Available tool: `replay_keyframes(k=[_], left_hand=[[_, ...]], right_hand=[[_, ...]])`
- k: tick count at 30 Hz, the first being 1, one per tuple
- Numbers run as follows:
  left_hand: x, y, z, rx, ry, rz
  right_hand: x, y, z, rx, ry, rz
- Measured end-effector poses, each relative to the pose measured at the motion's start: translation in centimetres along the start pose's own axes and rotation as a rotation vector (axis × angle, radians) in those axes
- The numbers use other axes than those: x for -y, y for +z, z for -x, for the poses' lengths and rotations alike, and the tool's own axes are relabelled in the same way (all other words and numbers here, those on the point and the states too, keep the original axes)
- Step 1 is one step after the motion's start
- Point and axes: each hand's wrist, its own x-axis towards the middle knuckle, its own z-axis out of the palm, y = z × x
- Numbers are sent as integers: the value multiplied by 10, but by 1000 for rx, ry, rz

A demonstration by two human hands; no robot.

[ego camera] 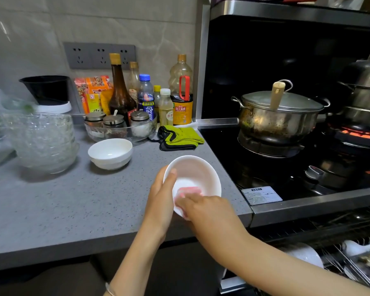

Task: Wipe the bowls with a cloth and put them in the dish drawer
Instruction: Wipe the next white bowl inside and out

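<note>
Left grip: left hand (160,197) clasps the held bowl (198,170) at its rim, thumb inside.
Right grip: right hand (205,210) clutches the pink cloth (189,191) against the bowl's inside.
Held bowl: tilted, above the surface (62,199), near right edge.
Second bowl (110,153): upright on the surface, further left.
Dish drawer (350,259): open, near right.

Grey speckled counter (51,210) under a pale tiled wall (30,28), black stove (286,167) beside it

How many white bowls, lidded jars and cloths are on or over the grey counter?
White bowls: 2, the held bowl and the bowl on the counter.
Lidded jars: 3, left jar, middle jar, right jar.
Cloths: 2, pink cloth and green cloth.
Total: 7.
</note>
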Motion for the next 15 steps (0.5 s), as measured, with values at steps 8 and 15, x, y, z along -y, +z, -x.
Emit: replay_keyframes(k=[8,15], left_hand=[[-4,-3,0,19,-4,27],[-8,-1,2,-31,62,18]], right_hand=[[-5,7,-10,-121,-51,-192],[2,5,-14,-201,17,122]])
